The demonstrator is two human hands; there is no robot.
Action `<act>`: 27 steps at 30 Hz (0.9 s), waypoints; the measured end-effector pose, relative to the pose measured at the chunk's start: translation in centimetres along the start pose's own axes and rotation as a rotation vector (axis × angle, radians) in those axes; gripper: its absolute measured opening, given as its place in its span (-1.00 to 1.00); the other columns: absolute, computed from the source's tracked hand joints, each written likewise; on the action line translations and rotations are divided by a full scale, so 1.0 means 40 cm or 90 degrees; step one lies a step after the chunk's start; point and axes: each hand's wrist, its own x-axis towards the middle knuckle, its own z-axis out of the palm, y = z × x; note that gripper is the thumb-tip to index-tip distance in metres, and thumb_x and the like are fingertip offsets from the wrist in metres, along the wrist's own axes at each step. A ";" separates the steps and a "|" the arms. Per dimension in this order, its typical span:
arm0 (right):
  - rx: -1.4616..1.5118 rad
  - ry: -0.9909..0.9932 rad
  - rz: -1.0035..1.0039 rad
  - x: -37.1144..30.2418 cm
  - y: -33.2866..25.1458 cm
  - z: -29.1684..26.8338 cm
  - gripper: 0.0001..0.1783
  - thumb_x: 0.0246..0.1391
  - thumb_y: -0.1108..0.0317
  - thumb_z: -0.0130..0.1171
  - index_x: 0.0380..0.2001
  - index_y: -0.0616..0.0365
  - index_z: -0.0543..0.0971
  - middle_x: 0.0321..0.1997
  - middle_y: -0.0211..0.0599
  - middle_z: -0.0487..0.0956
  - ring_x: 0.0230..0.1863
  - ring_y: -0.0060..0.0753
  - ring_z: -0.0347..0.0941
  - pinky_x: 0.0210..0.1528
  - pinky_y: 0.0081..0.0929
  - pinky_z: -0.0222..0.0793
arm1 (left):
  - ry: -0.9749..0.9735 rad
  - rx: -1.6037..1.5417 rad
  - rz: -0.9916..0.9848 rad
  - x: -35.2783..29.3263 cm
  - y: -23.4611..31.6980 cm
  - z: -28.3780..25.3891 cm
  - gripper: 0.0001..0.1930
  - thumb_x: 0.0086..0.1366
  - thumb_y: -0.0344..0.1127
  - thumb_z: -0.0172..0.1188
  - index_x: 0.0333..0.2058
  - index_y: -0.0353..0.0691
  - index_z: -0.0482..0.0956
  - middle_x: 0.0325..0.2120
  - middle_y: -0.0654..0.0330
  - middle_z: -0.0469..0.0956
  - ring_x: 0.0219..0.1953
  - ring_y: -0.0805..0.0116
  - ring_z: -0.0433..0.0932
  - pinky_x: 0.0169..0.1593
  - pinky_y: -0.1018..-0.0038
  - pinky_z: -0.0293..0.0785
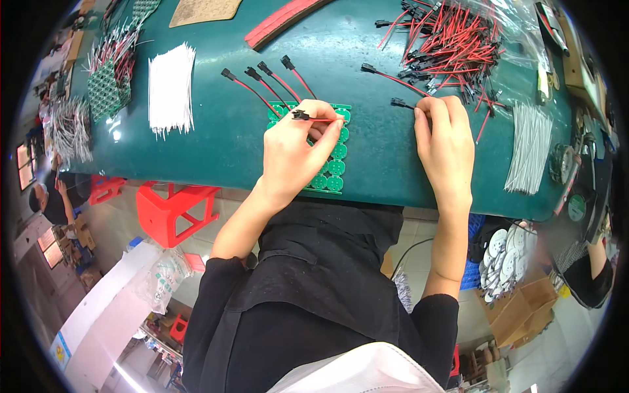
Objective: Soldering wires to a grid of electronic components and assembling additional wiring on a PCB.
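My left hand (298, 144) is over a green circuit board panel (335, 167), pinching a short red-and-black connector lead (321, 120) with a black plug at one end. Beyond it, several similar leads (280, 82) fan out from the panel's far edge, plugs pointing away; my hand hides where their near ends lie. To the right, my right hand (447, 134) is closed at the table by another lead, whose black plug (400, 103) sticks out left of the fingertips. One more lead (393, 77) lies just beyond those fingers.
A heap of red-and-black leads (452, 46) lies at the far right beside clear plastic bags (517, 33). Bundles of white wires (171, 90) and grey wires (529, 147) flank the work area. Green panels with wires (110, 88) stand far left. A red stool (173, 209) is below the table.
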 end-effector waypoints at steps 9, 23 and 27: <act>0.023 0.010 0.051 -0.013 0.007 -0.061 -0.89 0.05 0.46 0.26 -0.35 0.16 0.53 -0.35 -0.23 0.45 -0.31 -0.13 0.45 -0.25 -0.26 0.41 | 0.018 0.158 0.094 -0.003 0.004 0.031 -0.83 0.13 -0.46 0.36 -0.40 -0.22 0.50 -0.55 0.26 0.53 -0.57 0.38 0.55 -0.48 0.48 0.45; -0.342 0.021 0.365 -0.144 0.286 -0.251 -0.76 0.14 0.22 0.23 -0.27 0.19 0.58 -0.30 -0.11 0.57 -0.29 -0.09 0.54 -0.19 -0.20 0.45 | 0.052 0.303 0.091 0.004 0.008 0.040 -0.86 0.21 -0.35 0.27 -0.37 -0.12 0.45 -0.45 0.19 0.40 -0.47 0.18 0.51 -0.43 0.30 0.44; -0.524 -0.071 0.234 -0.150 0.347 -0.253 -0.82 0.12 0.25 0.16 -0.33 0.13 0.55 -0.27 -0.04 0.58 -0.20 0.05 0.54 -0.14 -0.08 0.46 | 0.019 0.145 0.073 -0.013 0.032 0.012 -0.87 0.21 -0.35 0.26 -0.36 -0.13 0.46 -0.44 0.18 0.42 -0.46 0.18 0.52 -0.42 0.31 0.46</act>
